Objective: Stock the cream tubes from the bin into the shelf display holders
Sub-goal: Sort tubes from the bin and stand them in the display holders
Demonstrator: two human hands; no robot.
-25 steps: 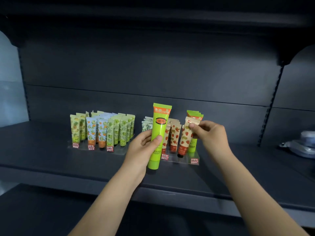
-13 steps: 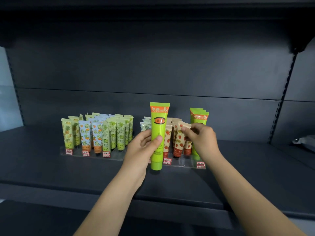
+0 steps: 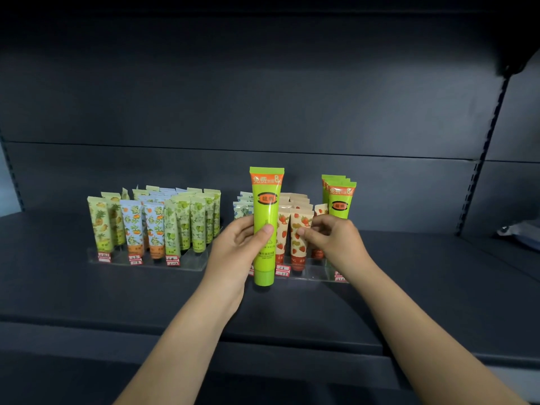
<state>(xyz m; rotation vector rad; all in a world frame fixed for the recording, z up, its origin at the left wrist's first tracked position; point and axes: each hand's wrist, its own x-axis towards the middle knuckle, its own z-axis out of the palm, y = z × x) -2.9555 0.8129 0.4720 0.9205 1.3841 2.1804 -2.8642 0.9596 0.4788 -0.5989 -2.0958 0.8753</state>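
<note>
My left hand (image 3: 238,248) is shut on a tall green cream tube (image 3: 265,209), held upright with its cap down, just in front of the right clear display holder (image 3: 317,275). My right hand (image 3: 334,239) pinches a strawberry-print tube (image 3: 319,211) that stands in that holder, beside other strawberry tubes (image 3: 297,229). Tall green tubes (image 3: 340,200) stand at the holder's right end. A second clear holder (image 3: 187,263) to the left is filled with pineapple, orange and green fruit-print tubes (image 3: 155,226). The bin is not in view.
Both holders sit on a dark shelf (image 3: 423,273) with a dark back panel. A slotted upright (image 3: 491,135) runs down at the right, and a pale plastic-wrapped item (image 3: 520,232) lies beyond it. The shelf's front edge (image 3: 263,343) crosses under my forearms.
My right hand has lowered the strawberry tube down into the right holder and drawn closer to my left hand. The left hand has kept the green tube upright in nearly the same place.
</note>
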